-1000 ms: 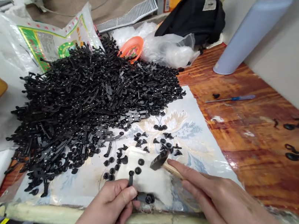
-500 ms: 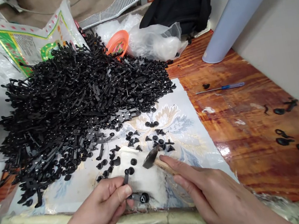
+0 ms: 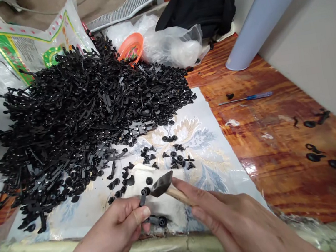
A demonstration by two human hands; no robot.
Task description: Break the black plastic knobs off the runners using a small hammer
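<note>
From the head view, the left hand (image 3: 116, 226) is clenched around a black plastic strip (image 3: 142, 199), which stands up between thumb and fingers at the near edge of the work. The right hand (image 3: 232, 217) grasps a small hammer (image 3: 163, 184) by its wooden handle, the dark head just beside the strip and above a white cloth (image 3: 174, 213). Loose black plastic pieces (image 3: 172, 155) lie on a patterned sheet (image 3: 210, 153), and a big heap of black plastic parts (image 3: 84, 117) rises to the far left. To the right, a screwdriver (image 3: 246, 98) lies on a glossy wooden table (image 3: 270, 136), with more black pieces (image 3: 313, 123) near its right edge
</note>
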